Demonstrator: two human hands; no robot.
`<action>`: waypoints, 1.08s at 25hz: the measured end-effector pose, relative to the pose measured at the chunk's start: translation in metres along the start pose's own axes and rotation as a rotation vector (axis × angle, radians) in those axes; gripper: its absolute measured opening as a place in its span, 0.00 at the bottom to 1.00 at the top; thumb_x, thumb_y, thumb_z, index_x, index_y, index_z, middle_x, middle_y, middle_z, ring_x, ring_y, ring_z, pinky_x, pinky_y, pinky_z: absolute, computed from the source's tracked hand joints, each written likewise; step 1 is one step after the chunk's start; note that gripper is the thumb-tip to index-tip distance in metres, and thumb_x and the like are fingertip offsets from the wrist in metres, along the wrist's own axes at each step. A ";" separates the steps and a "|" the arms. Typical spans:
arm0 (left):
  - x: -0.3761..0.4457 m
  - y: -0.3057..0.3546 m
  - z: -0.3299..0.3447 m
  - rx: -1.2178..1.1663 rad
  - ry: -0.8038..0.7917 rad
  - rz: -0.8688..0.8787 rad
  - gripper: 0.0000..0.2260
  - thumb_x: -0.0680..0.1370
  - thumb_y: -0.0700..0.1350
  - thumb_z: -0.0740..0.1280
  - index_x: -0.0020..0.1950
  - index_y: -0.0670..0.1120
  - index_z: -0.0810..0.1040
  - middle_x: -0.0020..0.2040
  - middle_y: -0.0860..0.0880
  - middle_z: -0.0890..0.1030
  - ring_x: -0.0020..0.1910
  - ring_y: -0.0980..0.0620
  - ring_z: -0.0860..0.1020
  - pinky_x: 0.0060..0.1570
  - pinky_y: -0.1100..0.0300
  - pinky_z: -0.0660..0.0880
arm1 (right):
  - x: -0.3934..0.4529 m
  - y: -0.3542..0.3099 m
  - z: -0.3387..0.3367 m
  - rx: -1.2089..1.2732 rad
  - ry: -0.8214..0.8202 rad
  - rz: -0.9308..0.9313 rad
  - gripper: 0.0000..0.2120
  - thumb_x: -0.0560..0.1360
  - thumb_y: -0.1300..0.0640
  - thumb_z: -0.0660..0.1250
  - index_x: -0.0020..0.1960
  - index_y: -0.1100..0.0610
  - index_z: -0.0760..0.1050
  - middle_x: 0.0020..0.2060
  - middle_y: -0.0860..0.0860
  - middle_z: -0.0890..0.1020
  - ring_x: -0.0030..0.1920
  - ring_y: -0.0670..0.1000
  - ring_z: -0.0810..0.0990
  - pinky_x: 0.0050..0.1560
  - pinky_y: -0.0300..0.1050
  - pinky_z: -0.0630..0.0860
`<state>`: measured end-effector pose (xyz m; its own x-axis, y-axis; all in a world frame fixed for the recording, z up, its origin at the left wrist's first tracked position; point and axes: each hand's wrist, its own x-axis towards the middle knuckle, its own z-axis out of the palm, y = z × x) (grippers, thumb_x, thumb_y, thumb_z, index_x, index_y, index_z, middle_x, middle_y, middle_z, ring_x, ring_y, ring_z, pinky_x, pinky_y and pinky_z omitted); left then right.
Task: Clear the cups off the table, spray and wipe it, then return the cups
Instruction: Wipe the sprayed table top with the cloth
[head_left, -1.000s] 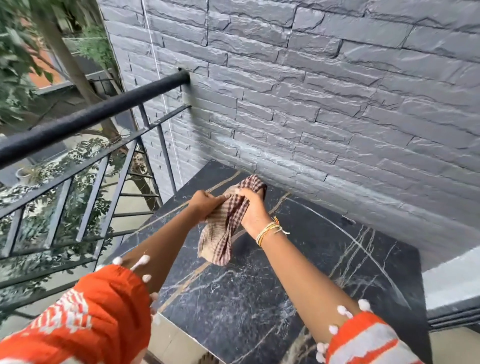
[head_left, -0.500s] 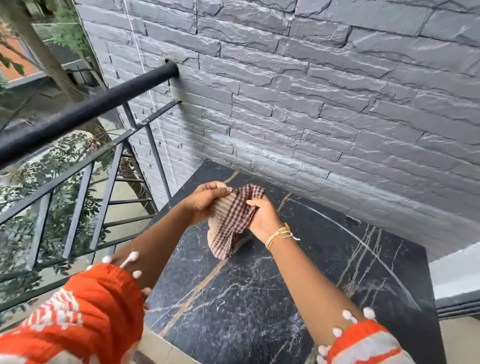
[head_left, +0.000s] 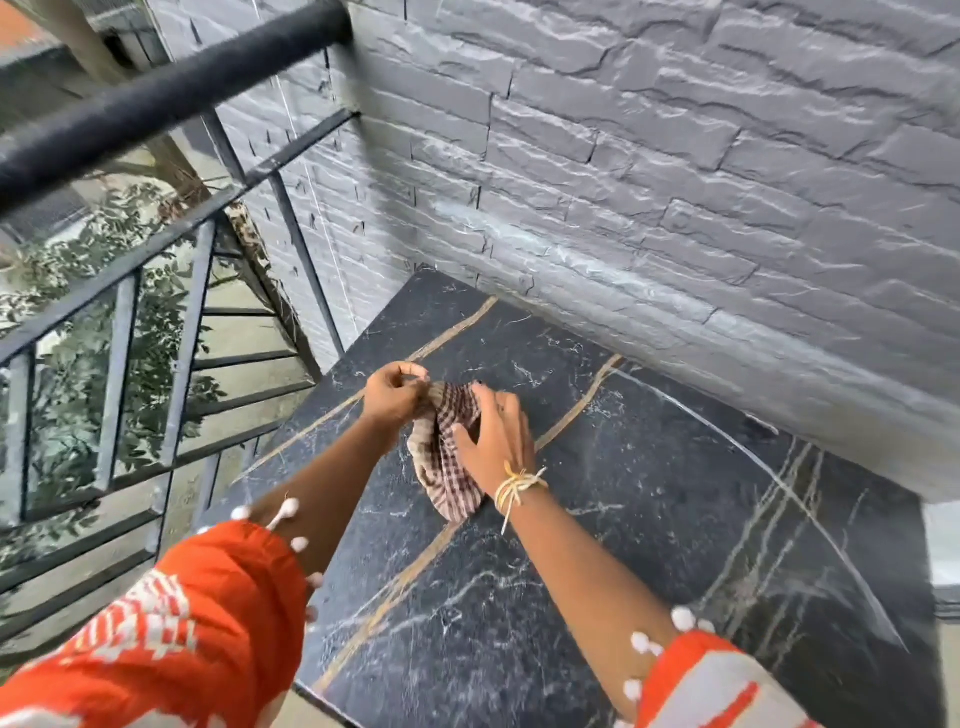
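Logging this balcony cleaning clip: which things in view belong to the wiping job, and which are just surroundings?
Job: checked cloth, held by left hand and right hand; black marble table.
Surroundings: metal railing, grey stone wall, foliage.

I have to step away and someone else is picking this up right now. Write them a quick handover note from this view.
Left hand: pinches the top edge of the checked cloth.
Right hand: holds the cloth's other side, fingers spread over it.
The cloth hangs bunched between both hands, low over the black marble table.
Done: no cups on the visible tabletop.
Left: wiping looks about to begin; whether it was sprayed cannot be told. Then return the cups, which are out of view, as is the spray bottle.
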<state>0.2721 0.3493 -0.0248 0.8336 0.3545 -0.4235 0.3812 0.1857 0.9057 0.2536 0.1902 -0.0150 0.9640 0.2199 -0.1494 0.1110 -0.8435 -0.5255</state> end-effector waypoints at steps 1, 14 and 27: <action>0.009 -0.004 -0.001 -0.044 0.029 -0.006 0.11 0.77 0.30 0.63 0.38 0.44 0.75 0.27 0.50 0.79 0.24 0.57 0.78 0.26 0.63 0.78 | 0.005 0.000 0.013 -0.068 -0.001 -0.039 0.27 0.74 0.46 0.65 0.71 0.47 0.64 0.68 0.57 0.68 0.65 0.60 0.70 0.65 0.55 0.69; 0.096 -0.052 -0.066 1.294 0.053 0.526 0.24 0.78 0.58 0.50 0.74 0.57 0.63 0.74 0.48 0.65 0.73 0.48 0.64 0.69 0.42 0.61 | 0.105 0.018 0.070 -0.461 -0.115 -0.217 0.27 0.77 0.36 0.51 0.75 0.36 0.54 0.79 0.50 0.51 0.76 0.65 0.46 0.69 0.75 0.43; 0.140 -0.045 -0.066 1.355 0.086 0.471 0.28 0.80 0.60 0.45 0.78 0.52 0.53 0.79 0.51 0.56 0.76 0.49 0.58 0.71 0.50 0.65 | 0.234 -0.008 0.068 -0.468 0.221 0.201 0.30 0.74 0.36 0.52 0.73 0.46 0.64 0.58 0.61 0.70 0.56 0.60 0.69 0.55 0.57 0.64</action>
<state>0.3456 0.4513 -0.1261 0.9793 0.1986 -0.0402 0.2021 -0.9444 0.2595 0.4614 0.2820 -0.1023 0.9994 -0.0336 -0.0025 -0.0337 -0.9971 -0.0688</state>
